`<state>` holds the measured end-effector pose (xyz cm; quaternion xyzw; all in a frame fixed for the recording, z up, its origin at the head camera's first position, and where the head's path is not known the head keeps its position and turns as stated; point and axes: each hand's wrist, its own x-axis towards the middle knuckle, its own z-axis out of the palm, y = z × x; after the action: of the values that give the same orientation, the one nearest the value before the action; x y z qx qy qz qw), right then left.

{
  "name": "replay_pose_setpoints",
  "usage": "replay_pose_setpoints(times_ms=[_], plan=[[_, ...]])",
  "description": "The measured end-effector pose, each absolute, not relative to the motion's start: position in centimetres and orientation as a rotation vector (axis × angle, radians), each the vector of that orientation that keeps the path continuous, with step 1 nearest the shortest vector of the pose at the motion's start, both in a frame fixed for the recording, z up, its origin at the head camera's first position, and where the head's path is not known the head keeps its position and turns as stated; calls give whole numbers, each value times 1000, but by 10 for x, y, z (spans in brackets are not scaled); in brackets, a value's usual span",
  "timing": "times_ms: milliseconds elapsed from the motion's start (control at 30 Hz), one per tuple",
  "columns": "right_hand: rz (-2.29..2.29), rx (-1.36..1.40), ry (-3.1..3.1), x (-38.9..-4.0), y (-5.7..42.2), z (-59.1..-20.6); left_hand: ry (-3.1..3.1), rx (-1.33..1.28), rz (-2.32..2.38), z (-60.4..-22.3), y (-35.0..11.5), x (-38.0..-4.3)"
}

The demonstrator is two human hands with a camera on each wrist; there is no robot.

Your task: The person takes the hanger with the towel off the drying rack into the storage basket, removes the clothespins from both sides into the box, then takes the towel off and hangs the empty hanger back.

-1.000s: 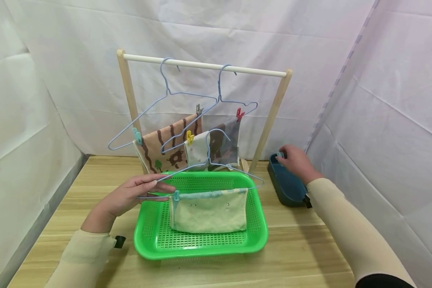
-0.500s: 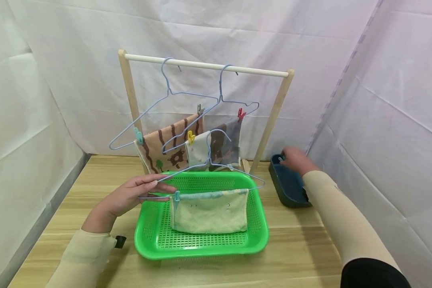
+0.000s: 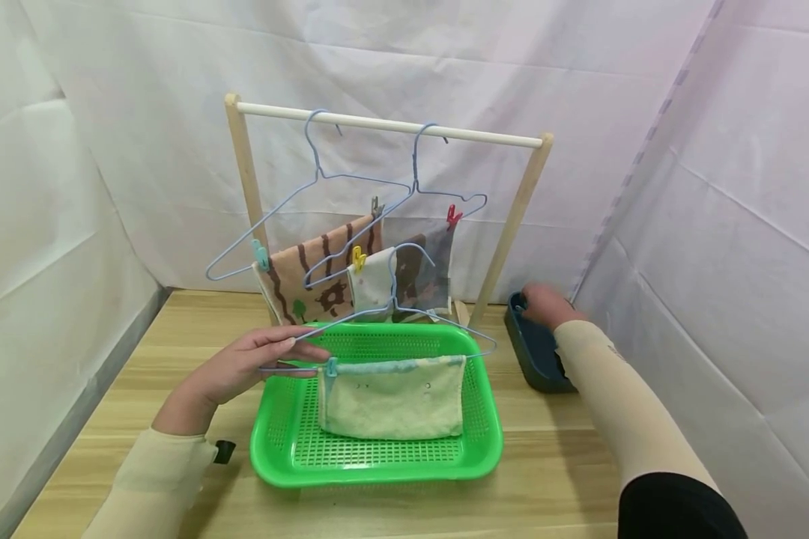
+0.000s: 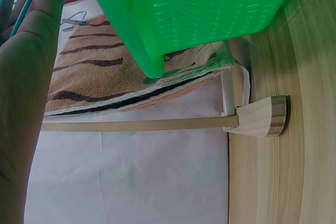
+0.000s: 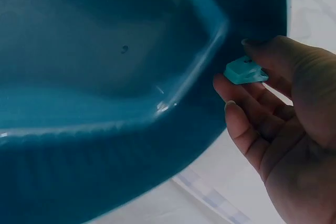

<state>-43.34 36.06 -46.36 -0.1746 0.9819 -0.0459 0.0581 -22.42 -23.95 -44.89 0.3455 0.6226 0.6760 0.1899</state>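
My left hand holds the left end of a blue wire hanger above the green basket. A pale yellow-green towel hangs folded over its lower bar, with a light blue clothespin at its left corner; no clothespin shows at the right corner. At the far end of the dark blue tray, my right hand pinches a turquoise clothespin between thumb and fingers, as the right wrist view shows. The left wrist view catches only part of my left hand and the hanger wire.
Behind the green basket stands a wooden rack with a white rail. Two blue hangers on it carry a brown striped towel and a grey-white towel, both clipped with clothespins. White cloth walls enclose the wooden table.
My right hand has shifted slightly left and lower at the tray's far end, still with the clothespin. My left hand, the hanger and its towel stay in place.
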Motion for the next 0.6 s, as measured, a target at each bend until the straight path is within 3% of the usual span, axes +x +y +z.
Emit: replay_pose_setpoints(times_ms=[600], plan=[[-45,-462,2863,-445,360,-482,1745,972,1903,-449,-237,-225]])
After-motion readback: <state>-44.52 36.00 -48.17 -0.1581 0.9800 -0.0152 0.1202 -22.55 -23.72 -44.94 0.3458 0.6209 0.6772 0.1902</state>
